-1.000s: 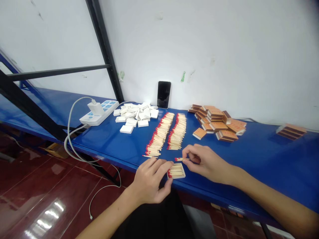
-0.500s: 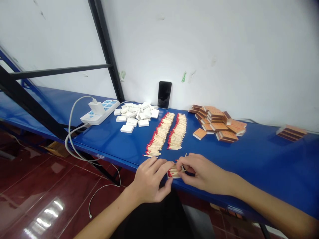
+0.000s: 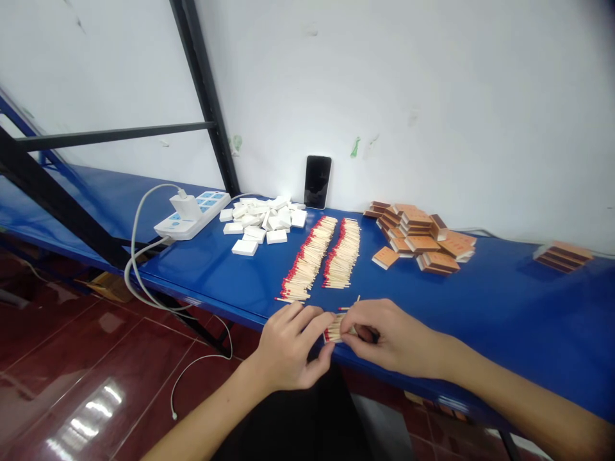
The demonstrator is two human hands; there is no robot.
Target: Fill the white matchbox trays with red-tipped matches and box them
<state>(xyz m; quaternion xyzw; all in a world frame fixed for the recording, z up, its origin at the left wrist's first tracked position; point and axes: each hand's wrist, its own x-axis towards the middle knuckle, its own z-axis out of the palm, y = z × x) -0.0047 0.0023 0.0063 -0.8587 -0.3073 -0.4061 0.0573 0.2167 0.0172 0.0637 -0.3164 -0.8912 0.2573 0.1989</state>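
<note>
A small white tray of red-tipped matches [image 3: 336, 331] lies at the near edge of the blue table [image 3: 504, 301]. My left hand [image 3: 288, 349] pinches its left end between thumb and fingers. My right hand [image 3: 384, 336] covers its right end, fingers curled on the matches. Just beyond the hands a loose match [image 3: 350, 305] lies on the table. Further back run two long rows of matches [image 3: 327, 256].
A pile of white inner trays [image 3: 262, 224] lies at the back left beside a white power strip [image 3: 192, 214] with cables hanging over the edge. Orange matchbox sleeves [image 3: 420, 237] are heaped at the back right, with a small stack [image 3: 562, 254] further right. A phone [image 3: 318, 182] leans on the wall. A black frame post [image 3: 202, 89] rises at the left.
My right hand brought a match down from above the tray and now rests on the tray's right end. My left hand has stayed on the tray.
</note>
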